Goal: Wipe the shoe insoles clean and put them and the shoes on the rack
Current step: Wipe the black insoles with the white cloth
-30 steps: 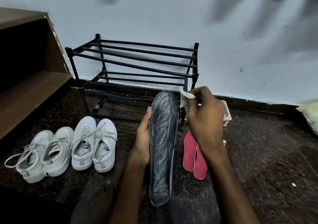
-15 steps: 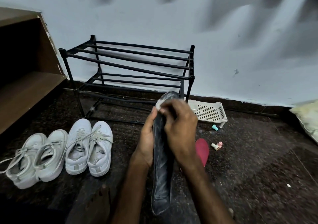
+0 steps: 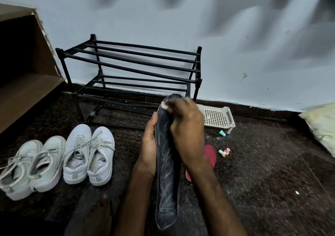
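While I watch through the head camera, I see both hands close together on one dark insole [image 3: 166,181] in the middle of the view. The left hand [image 3: 149,145] grips the insole by its left edge and holds it up on end, with the toe at 12 o'clock and the heel at 6 o'clock. The right hand [image 3: 186,128] is curled over the toe end and pinches a small white cloth [image 3: 165,105] against it. The cloth is blurry and mostly hidden under the fingers. White streaks show on the dark face of the insole.

At 4 o'clock from the hands, a red insole [image 3: 211,156] lies on the floor [image 3: 262,181], partly hidden by the right wrist. The black rack [image 3: 130,63] stands at 11 o'clock against the wall. One pair of white shoes [image 3: 88,154] sits on the floor at 9 o'clock, and a second pair of white shoes [image 3: 30,166] touches it, farther left. A white basket [image 3: 217,117] lies at 2 o'clock, just beside the rack's right leg. A small pink bottle [image 3: 224,152] lies near the red insole. A wooden shelf [image 3: 23,94] fills the left edge.
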Tool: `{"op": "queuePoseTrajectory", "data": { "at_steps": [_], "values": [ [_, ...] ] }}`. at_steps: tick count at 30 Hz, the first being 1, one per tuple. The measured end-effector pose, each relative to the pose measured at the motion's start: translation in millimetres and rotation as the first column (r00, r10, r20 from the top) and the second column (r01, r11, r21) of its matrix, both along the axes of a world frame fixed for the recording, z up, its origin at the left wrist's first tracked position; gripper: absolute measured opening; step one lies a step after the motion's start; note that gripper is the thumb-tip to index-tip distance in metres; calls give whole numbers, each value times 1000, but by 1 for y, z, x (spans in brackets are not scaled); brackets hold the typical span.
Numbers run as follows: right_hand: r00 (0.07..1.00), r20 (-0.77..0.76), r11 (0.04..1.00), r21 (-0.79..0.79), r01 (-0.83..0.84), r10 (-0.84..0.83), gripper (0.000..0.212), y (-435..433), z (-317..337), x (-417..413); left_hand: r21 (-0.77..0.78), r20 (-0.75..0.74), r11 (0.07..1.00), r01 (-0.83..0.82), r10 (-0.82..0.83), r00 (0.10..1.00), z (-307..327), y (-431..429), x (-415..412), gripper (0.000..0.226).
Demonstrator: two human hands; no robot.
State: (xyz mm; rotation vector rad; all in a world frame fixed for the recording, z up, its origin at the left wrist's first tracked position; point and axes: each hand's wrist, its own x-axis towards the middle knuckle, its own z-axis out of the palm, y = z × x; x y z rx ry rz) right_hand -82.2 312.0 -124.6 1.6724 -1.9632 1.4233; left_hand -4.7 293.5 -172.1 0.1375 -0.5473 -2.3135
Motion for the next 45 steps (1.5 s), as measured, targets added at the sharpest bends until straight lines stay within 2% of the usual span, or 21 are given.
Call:
{"op": "queuePoseTrajectory", "data": {
  "at_steps": [3,5,8,10,11,13,15,18,22,25,28,30,33,35,38,42,45],
  "values": [
    [996,45,997,-11,81,-80,25,-7,11,-10,18,57,998,54,-55,997,6,-1,1,56],
    [992,45,992,42,118,-120,18,4,7,0,19,58,999,42,-43,997,3,-4,1,56],
    [989,93,989,104,105,-114,4,27,-9,23,-25,-41,998,61,-62,997,3,-3,3,63],
    [982,181,998,54,41,-50,7,30,-9,29,-13,27,1000,-20,21,999,6,-1,-2,63],
    [980,197,1000,16,16,-19,8,26,-5,27,-2,13,999,-53,53,999,6,-2,-2,61],
    [983,184,999,-48,-3,11,7,13,5,18,-34,-61,999,-26,24,998,9,-1,-1,57],
    [983,182,997,-75,-2,16,8,0,14,8,-57,7,997,-42,42,999,14,-2,2,57],
    [975,221,996,-85,23,-4,13,-4,15,-2,-61,25,998,-6,8,1000,12,-1,1,58],
    [948,317,1000,11,-21,17,28,21,-1,24,-38,42,995,-96,97,994,12,-3,3,58],
    [924,367,994,-56,-91,105,29,30,3,39,-48,100,990,-136,140,985,15,-4,3,64],
    [939,323,990,-118,-83,117,25,4,19,22,-37,64,992,-122,124,990,20,1,1,56],
    [956,284,994,-100,-45,71,24,-12,28,10,-42,63,995,-91,93,994,20,1,0,52],
    [966,259,999,-33,4,5,24,-6,25,12,-55,101,989,-139,144,984,24,-2,1,55],
    [958,286,999,38,-25,13,29,15,11,29,-59,111,975,-214,219,969,25,-7,4,58],
    [939,321,990,34,-140,122,32,35,0,51,-99,145,961,-258,270,952,26,-15,12,70],
    [951,264,987,-34,-159,163,24,4,20,34,-29,41,983,-184,185,982,28,-10,13,64],
    [986,155,998,-40,-58,64,21,-20,31,16,-42,49,989,-144,146,988,32,-9,10,62]
  ]
}}
